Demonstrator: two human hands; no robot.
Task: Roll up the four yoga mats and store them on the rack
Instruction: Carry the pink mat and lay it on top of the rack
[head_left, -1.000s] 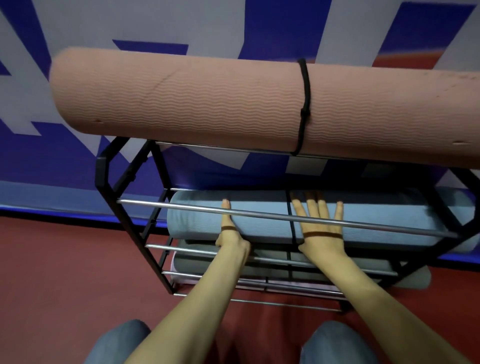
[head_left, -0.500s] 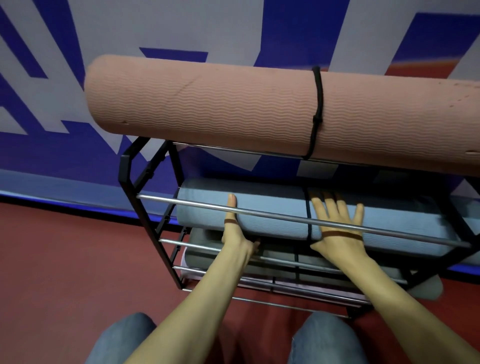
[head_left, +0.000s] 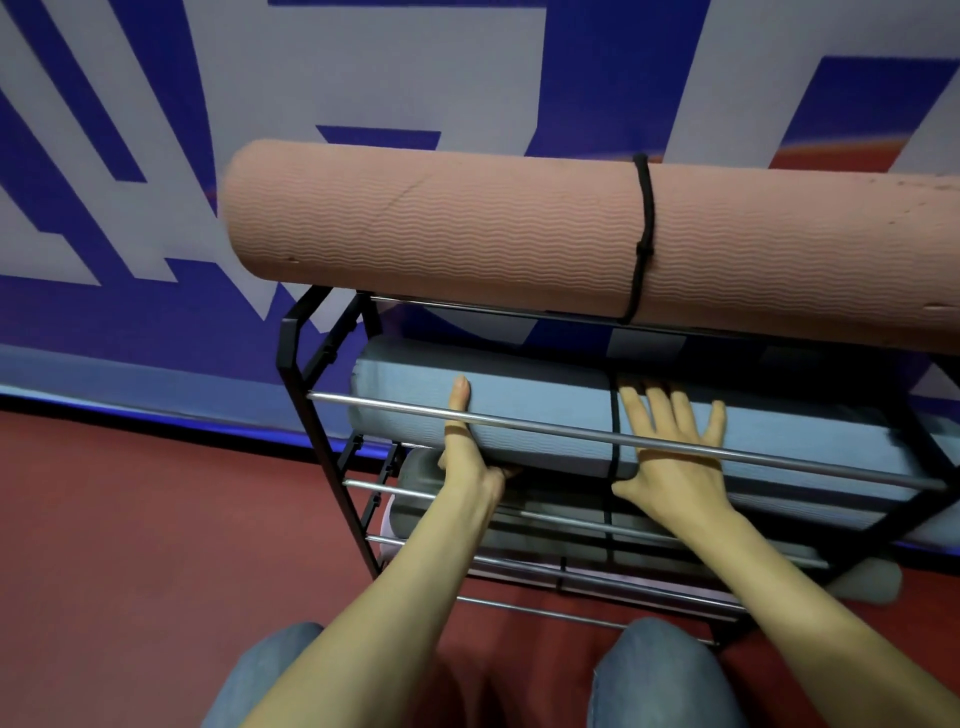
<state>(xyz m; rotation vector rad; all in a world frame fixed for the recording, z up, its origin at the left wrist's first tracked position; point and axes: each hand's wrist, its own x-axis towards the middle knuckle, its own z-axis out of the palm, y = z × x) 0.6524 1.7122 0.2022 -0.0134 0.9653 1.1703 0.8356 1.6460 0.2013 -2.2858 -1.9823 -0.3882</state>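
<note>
Head view: both hands stay pressed on the blue mat (head_left: 545, 415) in the rack (head_left: 311, 431) — left hand (head_left: 467, 457) gripping its underside, right hand (head_left: 670, 447) flat, fingers spread. Little has shifted; it looks seated beneath the pink mat (head_left: 441, 228).

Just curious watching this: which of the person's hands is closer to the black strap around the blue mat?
The right hand. It lies flat on the blue mat right beside the black strap, its thumb almost touching it. The left hand grips the mat well to the left of the strap.
</note>
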